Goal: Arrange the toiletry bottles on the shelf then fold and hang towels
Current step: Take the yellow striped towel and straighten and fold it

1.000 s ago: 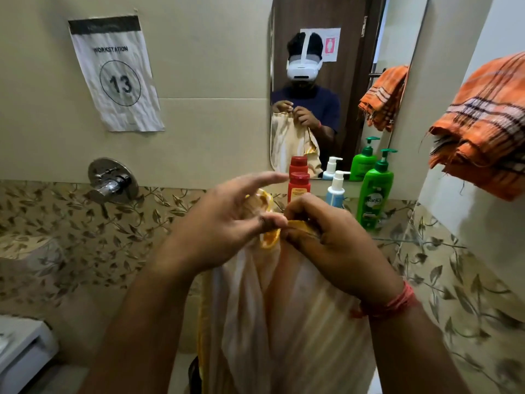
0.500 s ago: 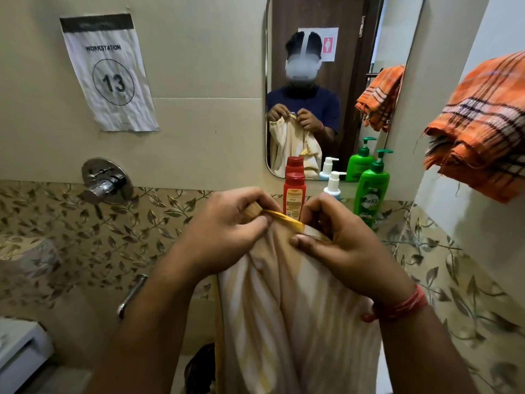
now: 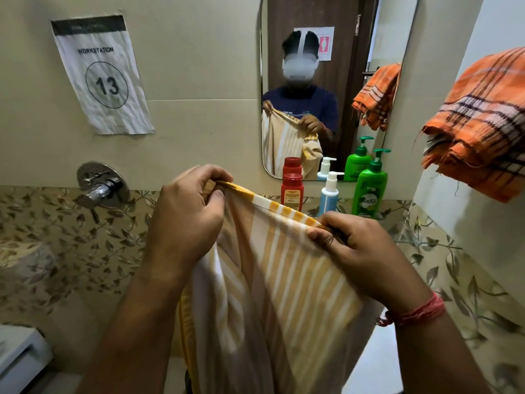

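Observation:
A yellow and white striped towel (image 3: 278, 280) hangs in front of me, held by its top edge. My left hand (image 3: 187, 217) pinches the left corner and my right hand (image 3: 360, 251) pinches the edge further right, with a stretch of hem taut between them. Behind the towel stand three bottles under the mirror: a red bottle (image 3: 292, 191), a white and blue pump bottle (image 3: 329, 194) and a green pump bottle (image 3: 369, 189). An orange checked towel (image 3: 483, 123) hangs folded at the upper right.
A mirror (image 3: 326, 81) on the wall shows a person holding the towel. A chrome tap valve (image 3: 99, 189) sticks out of the wall at the left. A paper sign (image 3: 99, 75) reads workstation 13. A white fixture (image 3: 17, 356) sits at the lower left.
My hands have moved apart along the top edge, spreading the bunched striped towel out flat between them. The view has tilted down a little.

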`<action>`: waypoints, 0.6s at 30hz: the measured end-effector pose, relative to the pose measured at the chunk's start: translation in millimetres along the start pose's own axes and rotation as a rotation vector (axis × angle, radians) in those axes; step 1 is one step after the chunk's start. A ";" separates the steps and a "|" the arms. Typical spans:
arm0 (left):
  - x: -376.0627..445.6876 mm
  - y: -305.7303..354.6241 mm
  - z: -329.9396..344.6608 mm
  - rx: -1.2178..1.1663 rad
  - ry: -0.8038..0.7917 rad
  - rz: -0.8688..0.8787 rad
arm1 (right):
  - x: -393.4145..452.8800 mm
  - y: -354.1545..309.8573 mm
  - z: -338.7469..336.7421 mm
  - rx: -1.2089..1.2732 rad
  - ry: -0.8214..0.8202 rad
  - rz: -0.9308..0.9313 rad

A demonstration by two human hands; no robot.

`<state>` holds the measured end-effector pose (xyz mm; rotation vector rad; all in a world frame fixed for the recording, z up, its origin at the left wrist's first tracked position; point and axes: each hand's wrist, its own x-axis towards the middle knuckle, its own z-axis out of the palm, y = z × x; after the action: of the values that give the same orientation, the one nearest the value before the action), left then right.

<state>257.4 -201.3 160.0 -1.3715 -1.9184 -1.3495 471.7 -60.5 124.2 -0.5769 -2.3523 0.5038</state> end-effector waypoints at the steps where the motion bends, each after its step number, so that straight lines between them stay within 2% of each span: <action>1: -0.2 -0.9 0.1 0.010 0.012 0.001 | -0.8 0.4 0.4 -0.047 0.010 0.001; 5: 2.1 -8.9 -1.4 0.031 0.068 -0.047 | -3.1 0.6 -2.4 -0.186 -0.009 0.047; 11: 7.6 -17.8 0.8 0.072 0.117 -0.109 | -1.6 -8.2 -10.2 -0.128 -0.058 0.045; 14: 9.3 -24.8 -0.7 0.071 0.171 -0.129 | -5.0 -8.5 -18.8 -0.178 -0.094 -0.039; 18: 12.3 -34.9 0.5 0.086 0.231 -0.166 | -15.4 -2.8 -26.5 0.004 -0.131 -0.124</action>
<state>221.4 -196.5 153.2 -0.9873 -1.9416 -1.4150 499.3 -65.5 136.7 -0.4042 -2.4917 0.5027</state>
